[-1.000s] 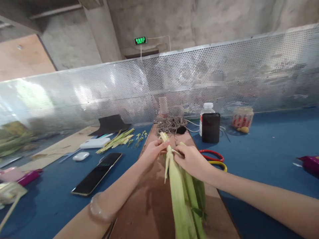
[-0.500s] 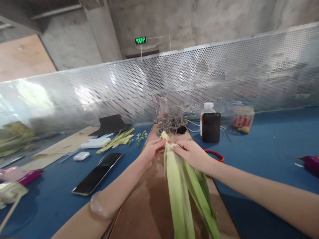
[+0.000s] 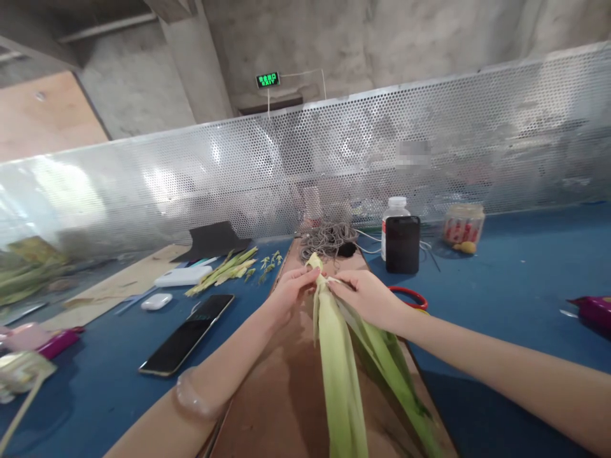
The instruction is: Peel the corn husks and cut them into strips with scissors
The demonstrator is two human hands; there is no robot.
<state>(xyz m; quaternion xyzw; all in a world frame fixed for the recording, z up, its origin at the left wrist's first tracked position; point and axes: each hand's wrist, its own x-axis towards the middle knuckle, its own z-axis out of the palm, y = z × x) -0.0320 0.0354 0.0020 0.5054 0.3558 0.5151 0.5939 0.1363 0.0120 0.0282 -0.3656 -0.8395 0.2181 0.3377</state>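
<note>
Long pale-green corn husks (image 3: 340,369) hang toward me over a brown board (image 3: 277,401). Their gathered, twisted top end sits between my two hands. My left hand (image 3: 293,287) is closed, pinching that end from the left with thumb and fingers. On the other side, my right hand (image 3: 365,296) is closed on the husks just below the twist. One broad strip falls down the middle, and darker green strips spread out to the right under my right wrist. The fingertips of both hands partly cover the joined part.
Grey yarn (image 3: 329,238) lies at the board's far end. To the left are a phone (image 3: 188,334), a white case (image 3: 156,301) and husk scraps (image 3: 226,270). Red-handled scissors (image 3: 410,296), an upright black phone (image 3: 403,245), a white bottle (image 3: 397,203) and a jar (image 3: 464,226) stand or lie right.
The darker husk strips have swung outward to the right, away from the middle strip, leaving a wider gap. Both hands keep nearly the same place and grip.
</note>
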